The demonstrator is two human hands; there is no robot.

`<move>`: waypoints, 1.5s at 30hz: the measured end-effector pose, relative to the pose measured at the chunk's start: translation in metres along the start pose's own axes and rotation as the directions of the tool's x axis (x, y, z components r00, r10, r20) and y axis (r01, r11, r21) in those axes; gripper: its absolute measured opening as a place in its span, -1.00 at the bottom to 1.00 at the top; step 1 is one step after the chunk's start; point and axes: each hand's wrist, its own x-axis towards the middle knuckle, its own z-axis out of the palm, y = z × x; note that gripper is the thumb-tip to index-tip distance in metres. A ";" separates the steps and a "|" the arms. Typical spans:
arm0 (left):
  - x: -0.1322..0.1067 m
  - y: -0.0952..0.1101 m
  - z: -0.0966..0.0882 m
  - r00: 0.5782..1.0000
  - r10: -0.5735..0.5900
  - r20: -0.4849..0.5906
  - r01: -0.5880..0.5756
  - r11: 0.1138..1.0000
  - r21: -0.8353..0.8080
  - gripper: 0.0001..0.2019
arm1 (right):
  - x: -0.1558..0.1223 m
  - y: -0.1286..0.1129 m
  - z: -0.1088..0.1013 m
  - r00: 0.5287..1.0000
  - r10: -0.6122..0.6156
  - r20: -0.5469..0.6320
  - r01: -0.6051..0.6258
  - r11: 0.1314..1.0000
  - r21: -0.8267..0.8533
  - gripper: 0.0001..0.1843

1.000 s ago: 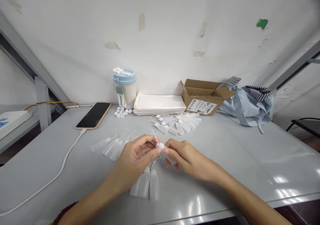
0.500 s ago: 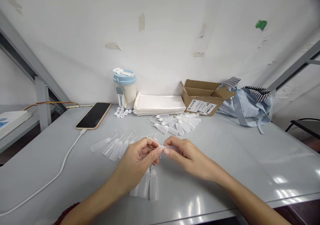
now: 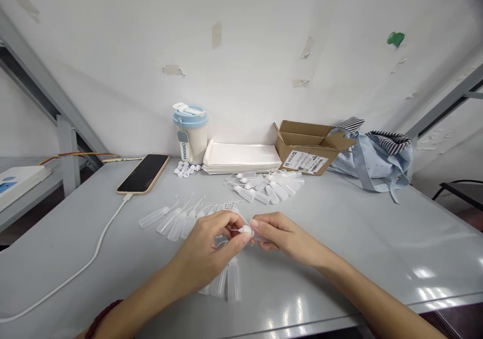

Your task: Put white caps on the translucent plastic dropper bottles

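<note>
Between both hands is a small translucent squeeze bottle (image 3: 259, 237), lying roughly level with its tip to the left. My left hand (image 3: 209, 243) pinches its white cap (image 3: 246, 230), from which a thin needle-like tip sticks out. The body is gripped by my right hand (image 3: 285, 234), whose fingers hide most of it. Similar bottles with thin tails (image 3: 175, 226) lie in a row behind and left of my left hand. Several more bottles (image 3: 233, 281) rest just below my hands, partly covered by my left hand.
A heap of translucent bottles (image 3: 277, 185) lies behind my hands. At the back stand a cup with a blue lid (image 3: 194, 138), small white caps (image 3: 184, 169), a white stack (image 3: 243, 158), an open cardboard box (image 3: 305, 153) and a blue bag (image 3: 377, 160). A phone (image 3: 144, 174) with its cable (image 3: 101, 241) is left.
My hands have moved slightly down and right. My right hand has shifted its grip, its thumb now over the top of the bottle, and the white cap and tip show more clearly.
</note>
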 end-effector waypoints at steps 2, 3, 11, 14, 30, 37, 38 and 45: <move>0.000 0.001 -0.001 0.999 0.026 0.034 -0.026 1.000 0.009 -0.83 | -0.001 -0.002 0.002 1.000 0.005 0.007 -0.005 1.000 -0.015 -0.54; 0.000 0.001 -0.002 0.998 0.042 0.044 -0.043 0.999 0.018 -0.79 | -0.001 -0.004 0.003 1.000 0.004 0.009 -0.004 1.000 -0.028 -0.53; 0.000 -0.002 -0.002 0.997 0.042 0.059 -0.039 0.998 -0.044 -0.83 | -0.003 -0.004 0.001 1.000 0.000 0.028 0.001 0.999 -0.045 -0.53; 0.001 -0.002 -0.003 0.988 0.156 -0.021 -0.156 0.988 0.015 -0.93 | -0.002 -0.003 -0.004 0.998 0.029 0.056 -0.030 0.999 0.023 -0.52; 0.001 0.002 0.000 0.997 0.066 -0.029 -0.069 0.989 -0.132 -0.90 | -0.002 -0.002 -0.005 1.000 0.024 0.009 -0.023 0.998 -0.052 -0.51; -0.002 -0.003 0.004 0.997 -0.046 0.057 0.050 0.996 -0.070 -0.59 | -0.004 -0.007 0.002 0.997 -0.055 -0.047 0.044 0.979 -0.199 -0.50; -0.001 -0.004 0.005 0.997 -0.039 0.060 0.043 0.997 -0.062 -0.59 | -0.004 -0.008 0.003 0.995 -0.074 -0.060 0.058 0.969 -0.242 -0.50; -0.001 -0.002 0.005 0.997 -0.004 0.079 0.009 0.998 -0.065 -0.70 | -0.005 -0.009 0.006 0.996 -0.054 -0.077 0.033 0.967 -0.251 -0.50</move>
